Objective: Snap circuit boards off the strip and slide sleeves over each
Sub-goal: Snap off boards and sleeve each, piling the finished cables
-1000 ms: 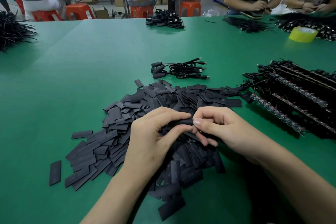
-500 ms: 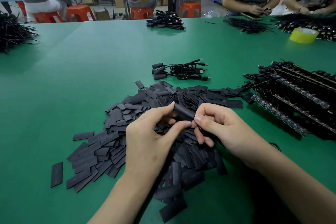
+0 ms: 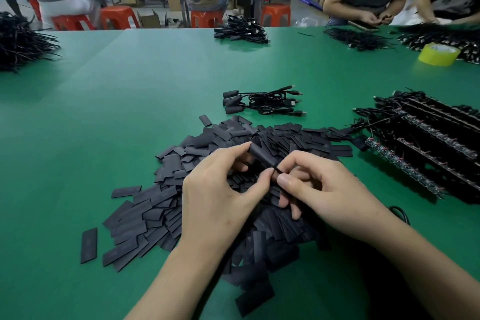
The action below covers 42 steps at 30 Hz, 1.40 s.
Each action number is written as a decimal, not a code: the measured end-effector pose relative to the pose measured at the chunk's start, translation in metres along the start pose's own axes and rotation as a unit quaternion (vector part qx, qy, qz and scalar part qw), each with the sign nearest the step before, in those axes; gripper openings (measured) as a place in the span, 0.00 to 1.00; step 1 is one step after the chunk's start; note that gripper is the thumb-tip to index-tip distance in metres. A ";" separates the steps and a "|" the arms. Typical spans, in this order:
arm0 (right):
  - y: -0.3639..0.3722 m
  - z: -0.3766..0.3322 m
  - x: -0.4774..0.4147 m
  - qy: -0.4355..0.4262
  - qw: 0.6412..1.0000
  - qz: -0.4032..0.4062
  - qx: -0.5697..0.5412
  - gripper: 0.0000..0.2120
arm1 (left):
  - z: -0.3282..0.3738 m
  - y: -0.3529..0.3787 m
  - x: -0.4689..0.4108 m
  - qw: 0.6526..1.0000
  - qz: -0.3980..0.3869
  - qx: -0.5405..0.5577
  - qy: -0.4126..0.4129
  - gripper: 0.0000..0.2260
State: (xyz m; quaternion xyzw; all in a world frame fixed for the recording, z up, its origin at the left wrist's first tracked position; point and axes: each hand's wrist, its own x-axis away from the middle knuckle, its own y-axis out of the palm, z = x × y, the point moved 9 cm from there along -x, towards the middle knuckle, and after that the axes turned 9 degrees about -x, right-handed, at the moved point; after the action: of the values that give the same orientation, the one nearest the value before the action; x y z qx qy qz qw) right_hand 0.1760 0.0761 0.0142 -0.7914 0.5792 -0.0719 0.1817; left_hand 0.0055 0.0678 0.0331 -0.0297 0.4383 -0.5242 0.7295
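Above a heap of flat black sleeves [image 3: 207, 189] on the green table, my left hand [image 3: 220, 195] pinches a black sleeve [image 3: 261, 154] between thumb and forefinger; the sleeve tilts up to the left. My right hand [image 3: 319, 189] pinches the thin black cable [image 3: 276, 170] that comes out of the sleeve's lower end. The board inside the sleeve is hidden. Strips of circuit boards with black cables [image 3: 426, 145] lie at the right.
A small bundle of sleeved cables [image 3: 262, 102] lies beyond the heap. Farther back are more cable piles [image 3: 241, 31], a black pile at the far left [image 3: 18, 41] and a yellow tape roll [image 3: 439, 54]. Two people work at the table's far right corner.
The sleeve has turned from lying level between my hands to tilting up to the left. My left thumb and forefinger have shifted along it; my right hand now pinches the cable at its lower end.
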 end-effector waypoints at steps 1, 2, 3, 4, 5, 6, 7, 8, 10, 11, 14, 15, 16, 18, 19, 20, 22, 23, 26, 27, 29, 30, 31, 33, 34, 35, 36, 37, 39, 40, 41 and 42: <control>0.000 0.001 0.000 0.004 1.000 0.003 0.005 0.03 | -0.003 -0.001 -0.001 1.000 0.003 -0.003 -0.009 0.18; 0.000 0.000 0.000 0.002 1.000 0.006 0.013 0.03 | -0.005 -0.002 -0.001 1.000 0.007 -0.006 -0.017 0.18; 0.000 -0.002 0.001 -0.009 1.000 0.009 0.029 0.02 | -0.006 -0.003 -0.001 1.000 0.010 -0.006 -0.023 0.18; 0.000 -0.005 0.001 -0.023 0.998 0.013 0.051 0.03 | -0.008 -0.003 -0.002 0.999 0.012 -0.003 -0.029 0.17; 0.000 -0.008 0.002 -0.036 0.997 0.019 0.071 0.03 | -0.009 -0.003 -0.002 0.999 0.014 0.002 -0.035 0.17; -0.002 -0.011 0.002 -0.045 0.995 0.030 0.081 0.03 | -0.009 -0.003 -0.002 0.999 0.014 0.007 -0.040 0.17; -0.006 -0.014 0.001 -0.052 0.994 0.043 0.082 0.03 | -0.010 -0.002 -0.002 0.999 0.011 0.008 -0.043 0.19; -0.012 -0.017 -0.001 -0.060 0.993 0.059 0.084 0.03 | -0.010 -0.001 -0.002 0.999 0.004 0.006 -0.045 0.22; -0.027 -0.026 -0.010 -0.081 0.983 0.096 0.132 0.03 | -0.009 0.004 -0.002 0.999 -0.016 0.002 -0.046 0.30; -0.035 -0.030 -0.019 -0.088 0.974 0.113 0.176 0.03 | -0.008 0.006 -0.002 0.999 -0.024 0.001 -0.046 0.33; -0.057 -0.046 -0.066 -0.092 0.943 0.148 0.284 0.04 | -0.007 0.010 -0.001 0.998 -0.039 -0.009 -0.039 0.32; -0.064 -0.050 -0.087 -0.094 0.936 0.158 0.301 0.05 | -0.006 0.010 -0.001 0.998 -0.042 -0.015 -0.034 0.28; -0.069 -0.053 -0.110 -0.092 0.931 0.163 0.313 0.07 | -0.006 0.011 -0.001 0.998 -0.046 -0.019 -0.028 0.23; -0.073 -0.055 -0.154 -0.068 0.920 0.139 0.360 0.13 | -0.004 0.012 0.001 0.998 -0.052 -0.015 -0.017 0.13; -0.072 -0.053 -0.170 -0.047 0.913 0.113 0.390 0.16 | -0.004 0.012 0.001 0.998 -0.053 -0.013 -0.012 0.10; -0.071 -0.051 -0.180 -0.027 0.907 0.089 0.410 0.19 | -0.004 0.013 0.002 0.998 -0.055 -0.012 -0.011 0.10; -0.075 -0.050 -0.183 -0.017 0.907 0.073 0.415 0.19 | -0.007 0.013 0.001 0.998 -0.053 -0.018 -0.013 0.14; -0.078 -0.052 -0.175 -0.027 0.908 0.073 0.411 0.15 | -0.008 0.013 0.001 0.998 -0.052 -0.022 -0.012 0.16; -0.083 -0.038 -0.128 -0.006 0.910 0.039 0.413 0.05 | -0.005 0.019 0.002 0.997 -0.075 -0.023 0.004 0.15; -0.083 -0.027 -0.108 0.018 0.905 0.014 0.426 0.05 | -0.003 0.023 0.003 0.996 -0.091 -0.015 0.010 0.13; -0.083 -0.001 -0.067 0.086 0.890 -0.041 0.447 0.08 | 0.001 0.029 0.006 0.992 -0.125 -0.003 0.023 0.10; -0.083 0.010 -0.048 0.119 0.883 -0.060 0.449 0.09 | 0.002 0.031 0.007 0.991 -0.134 -0.004 0.029 0.10; -0.085 0.018 -0.033 0.142 0.877 -0.067 0.454 0.10 | 0.002 0.033 0.007 0.989 -0.141 0.000 0.035 0.10; -0.090 0.022 -0.012 0.147 0.861 -0.054 0.485 0.12 | 0.001 0.038 0.010 0.986 -0.160 0.034 0.038 0.13; -0.092 0.021 -0.006 0.139 0.851 -0.044 0.504 0.13 | 0.002 0.040 0.011 0.983 -0.173 0.057 0.040 0.16; -0.092 0.020 -0.002 0.134 0.844 -0.037 0.518 0.14 | 0.004 0.041 0.012 0.979 -0.185 0.072 0.043 0.19; -0.092 0.020 0.002 0.135 0.839 -0.033 0.526 0.15 | 0.007 0.042 0.014 0.976 -0.195 0.081 0.050 0.20; -0.092 0.023 0.006 0.143 0.833 -0.031 0.533 0.17 | 0.010 0.042 0.014 0.976 -0.197 0.078 0.059 0.20; -0.091 0.033 0.011 0.169 0.820 -0.037 0.546 0.21 | 0.015 0.038 0.014 0.977 -0.188 0.055 0.081 0.15; -0.090 0.037 0.013 0.180 0.814 -0.037 0.550 0.21 | 0.017 0.037 0.013 0.978 -0.183 0.045 0.086 0.10; -0.089 0.038 0.014 0.185 0.812 -0.033 0.552 0.20 | 0.017 0.037 0.012 0.979 -0.183 0.038 0.085 0.05; -0.088 0.037 0.015 0.186 0.816 -0.029 0.547 0.18 | 0.016 0.037 0.011 0.979 -0.185 0.034 0.078 0.03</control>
State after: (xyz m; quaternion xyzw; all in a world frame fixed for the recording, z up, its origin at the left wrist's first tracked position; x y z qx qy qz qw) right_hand 0.2715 0.0933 0.0111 -0.5499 0.4438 -0.5282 0.4708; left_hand 0.0441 0.0686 0.0178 -0.0446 0.4632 -0.6653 0.5838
